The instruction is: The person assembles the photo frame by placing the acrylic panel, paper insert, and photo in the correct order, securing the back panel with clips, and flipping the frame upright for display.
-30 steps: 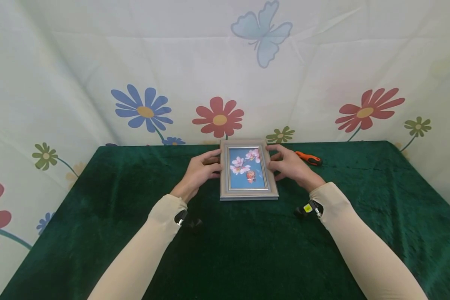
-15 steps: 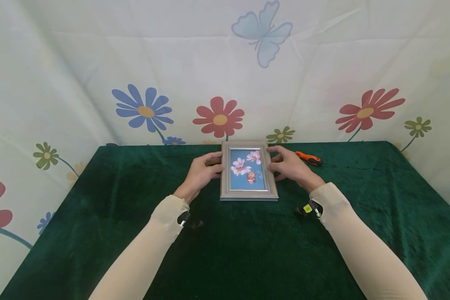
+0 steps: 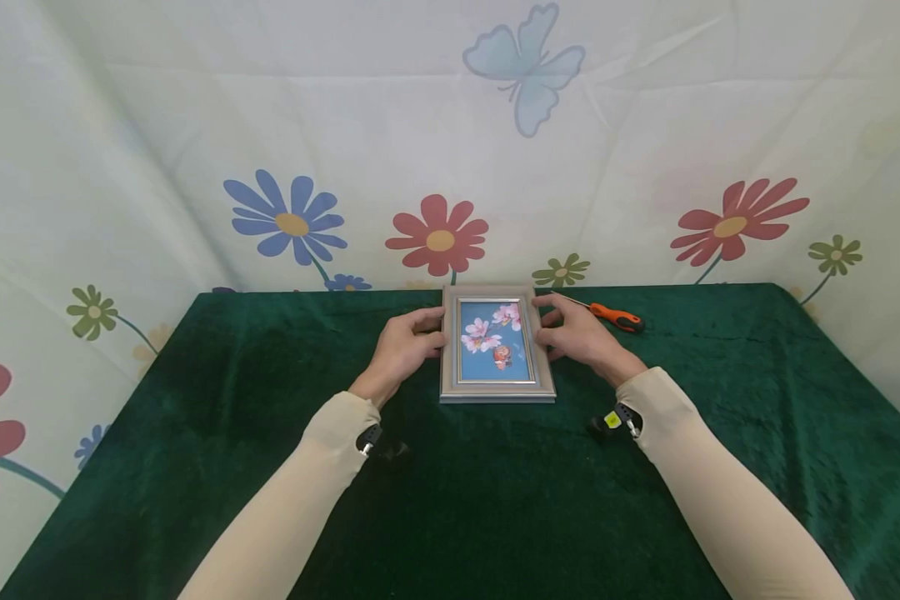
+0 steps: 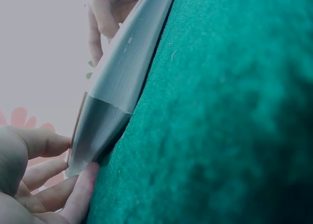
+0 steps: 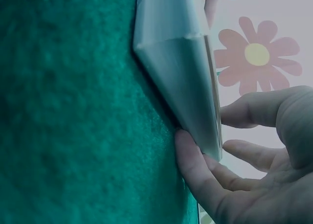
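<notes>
A picture frame with a pale grey-beige border lies face up on the green cloth, near the table's far edge. Its picture shows pink blossoms on blue. My left hand grips the frame's left side; in the left wrist view, the thumb is at the face edge and a fingertip touches the grey side wall low down. On the opposite side my right hand holds the frame likewise, its thumb at the face edge in the right wrist view and fingers against the side.
Just right of my right hand lies a screwdriver with an orange and black handle, its thin shaft pointing towards the frame. Green velvety cloth covers the table. A white curtain printed with flowers and a butterfly hangs behind the far edge.
The frame's far edge has shifted slightly towards me, both hands staying on its sides. My right hand has come slightly nearer, so the screwdriver's shaft shows behind it.
</notes>
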Motion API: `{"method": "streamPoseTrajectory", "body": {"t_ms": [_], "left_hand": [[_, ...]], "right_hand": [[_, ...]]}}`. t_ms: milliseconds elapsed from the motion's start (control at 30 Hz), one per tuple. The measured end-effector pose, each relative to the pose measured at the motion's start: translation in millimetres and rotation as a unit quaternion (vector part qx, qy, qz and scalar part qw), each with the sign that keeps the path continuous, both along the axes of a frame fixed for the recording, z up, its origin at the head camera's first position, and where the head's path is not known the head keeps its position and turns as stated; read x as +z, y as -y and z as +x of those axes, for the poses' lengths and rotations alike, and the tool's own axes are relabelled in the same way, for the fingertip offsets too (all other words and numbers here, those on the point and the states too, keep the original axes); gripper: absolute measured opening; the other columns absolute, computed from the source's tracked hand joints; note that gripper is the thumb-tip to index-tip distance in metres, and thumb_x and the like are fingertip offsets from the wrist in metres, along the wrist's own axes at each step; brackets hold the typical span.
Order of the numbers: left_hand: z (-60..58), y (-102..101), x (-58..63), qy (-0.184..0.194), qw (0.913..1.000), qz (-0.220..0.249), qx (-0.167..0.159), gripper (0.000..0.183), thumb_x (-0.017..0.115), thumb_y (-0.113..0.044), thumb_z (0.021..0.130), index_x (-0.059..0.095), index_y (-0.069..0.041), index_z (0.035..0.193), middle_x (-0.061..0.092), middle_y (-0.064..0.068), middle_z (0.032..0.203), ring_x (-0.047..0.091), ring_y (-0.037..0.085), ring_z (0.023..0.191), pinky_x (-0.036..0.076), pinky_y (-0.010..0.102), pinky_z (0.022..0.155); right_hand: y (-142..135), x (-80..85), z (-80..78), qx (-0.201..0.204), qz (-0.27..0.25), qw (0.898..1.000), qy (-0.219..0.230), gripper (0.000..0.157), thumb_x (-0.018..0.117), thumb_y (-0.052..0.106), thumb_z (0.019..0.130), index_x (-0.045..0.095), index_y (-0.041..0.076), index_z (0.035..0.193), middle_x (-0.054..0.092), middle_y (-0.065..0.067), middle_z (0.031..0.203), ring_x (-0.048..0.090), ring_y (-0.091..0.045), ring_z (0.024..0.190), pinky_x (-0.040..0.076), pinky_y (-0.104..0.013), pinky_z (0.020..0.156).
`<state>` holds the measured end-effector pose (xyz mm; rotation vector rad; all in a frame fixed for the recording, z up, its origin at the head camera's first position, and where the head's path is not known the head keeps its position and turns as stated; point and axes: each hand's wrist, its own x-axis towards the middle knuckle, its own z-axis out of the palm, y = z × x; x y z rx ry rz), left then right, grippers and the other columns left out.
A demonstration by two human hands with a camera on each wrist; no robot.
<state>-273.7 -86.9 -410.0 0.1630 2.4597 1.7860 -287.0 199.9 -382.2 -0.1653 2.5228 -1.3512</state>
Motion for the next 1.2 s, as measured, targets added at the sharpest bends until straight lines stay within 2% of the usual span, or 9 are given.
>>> {"method": "streamPoseTrajectory", "body": {"t_ms": [167, 500, 1000, 1200], "left_hand": [[1.8, 0.5, 0.9, 0.002, 1.0, 0.003, 0.002, 0.049, 0.071, -0.017, 0.104, 0.06, -0.012, 0.152, 0.066, 0.008, 0.142, 0.072, 0.023, 0.112, 0.056, 0.035, 0.101], [2.3, 0.8, -0.5, 0.011, 0.9998, -0.004, 0.013, 0.047, 0.071, -0.018, 0.104, 0.062, -0.013, 0.15, 0.065, 0.009, 0.144, 0.074, 0.026, 0.111, 0.052, 0.044, 0.108], [3.5, 1.9, 0.1, 0.006, 0.9997, -0.001, 0.024, 0.043, 0.075, -0.018, 0.102, 0.067, -0.014, 0.144, 0.067, 0.007, 0.138, 0.074, 0.025, 0.109, 0.054, 0.04, 0.105], [2.5, 1.8, -3.4, 0.004, 0.9997, 0.001, 0.025, 0.041, 0.075, -0.019, 0.102, 0.068, -0.014, 0.143, 0.067, 0.007, 0.138, 0.074, 0.024, 0.11, 0.054, 0.039, 0.104]], "right_hand": [[0.1, -1.2, -0.8, -0.002, 0.017, 1.0, -0.006, 0.064, 0.063, 0.01, 0.103, 0.039, 0.008, 0.162, 0.052, -0.027, 0.144, 0.066, -0.039, 0.114, 0.062, -0.044, 0.088], [-0.8, -1.0, 2.0, 0.003, 0.046, 0.998, -0.03, 0.059, 0.065, 0.012, 0.104, 0.046, 0.004, 0.159, 0.056, -0.027, 0.143, 0.073, -0.031, 0.102, 0.061, -0.046, 0.091], [-0.7, -0.8, 2.5, 0.013, 0.059, 0.998, -0.03, 0.055, 0.067, 0.013, 0.104, 0.051, 0.003, 0.155, 0.053, -0.026, 0.147, 0.072, -0.032, 0.106, 0.059, -0.048, 0.096], [-1.3, -0.9, 3.1, 0.015, 0.055, 0.998, -0.03, 0.054, 0.067, 0.012, 0.104, 0.051, 0.003, 0.155, 0.053, -0.026, 0.147, 0.072, -0.033, 0.108, 0.06, -0.047, 0.095]]}}
